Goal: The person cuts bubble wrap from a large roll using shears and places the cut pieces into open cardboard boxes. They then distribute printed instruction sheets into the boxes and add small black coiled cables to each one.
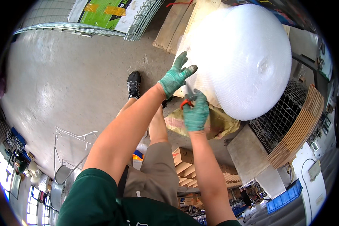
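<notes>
My left hand (pixel 174 76), in a green work glove with darkened fingertips, is open with its fingers spread. It reaches to the near left edge of a big white roll of bubble wrap (pixel 248 64); whether it touches the wrap I cannot tell. My right hand (pixel 197 112), gloved the same way, is closed round a pair of scissors (pixel 187 102) with red-orange handles. The blades, a little blurred, point up toward the left hand. Pale wooden boards (pixel 174 28) lie under the roll.
A crumpled yellowish plastic bag (pixel 218 122) lies below the boards. To the right are a black wire mesh crate (pixel 277 103) and stacked flat cardboard (pixel 299 130). Wire cages (pixel 135 22) stand at the far left, a metal frame (pixel 56 150) at the near left. My shoe (pixel 134 83) is on the concrete floor.
</notes>
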Demonstrator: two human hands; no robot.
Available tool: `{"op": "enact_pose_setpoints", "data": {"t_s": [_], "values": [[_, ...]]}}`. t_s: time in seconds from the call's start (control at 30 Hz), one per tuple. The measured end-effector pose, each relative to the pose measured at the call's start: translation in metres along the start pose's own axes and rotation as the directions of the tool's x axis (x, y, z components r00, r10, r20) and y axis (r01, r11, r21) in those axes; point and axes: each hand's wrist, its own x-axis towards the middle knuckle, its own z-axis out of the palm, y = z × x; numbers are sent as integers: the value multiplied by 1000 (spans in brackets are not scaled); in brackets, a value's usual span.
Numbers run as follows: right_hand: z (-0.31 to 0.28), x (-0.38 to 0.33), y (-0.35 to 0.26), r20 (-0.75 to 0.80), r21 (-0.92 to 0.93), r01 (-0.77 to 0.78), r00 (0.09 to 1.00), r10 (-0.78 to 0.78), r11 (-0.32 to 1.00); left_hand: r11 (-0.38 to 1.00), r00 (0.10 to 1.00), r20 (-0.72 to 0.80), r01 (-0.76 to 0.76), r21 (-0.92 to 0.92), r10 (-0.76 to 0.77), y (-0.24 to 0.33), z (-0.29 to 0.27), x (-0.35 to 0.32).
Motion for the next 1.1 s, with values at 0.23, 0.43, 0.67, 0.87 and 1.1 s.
{"op": "enact_pose_setpoints", "data": {"t_s": [0.23,0.43,0.67,0.87,1.1], "values": [[37,-9,-35,15,73,367,929,-369,927,991,982,181,-71,109,50,11,-49,-6],[62,-19,-47,171,45,466,868,-467,884,712,966,256,-172,681,-12,36,-71,-21],[85,-37,-64,314,99,542,779,-543,835,712,950,309,-189,677,-41,27,-80,-49],[85,-58,-63,466,155,445,754,-462,882,573,927,374,-318,756,21,6,-89,-60],[8,-61,-76,381,107,-20,924,-22,994,352,878,451,-477,805,157,-8,-103,-76]]}}
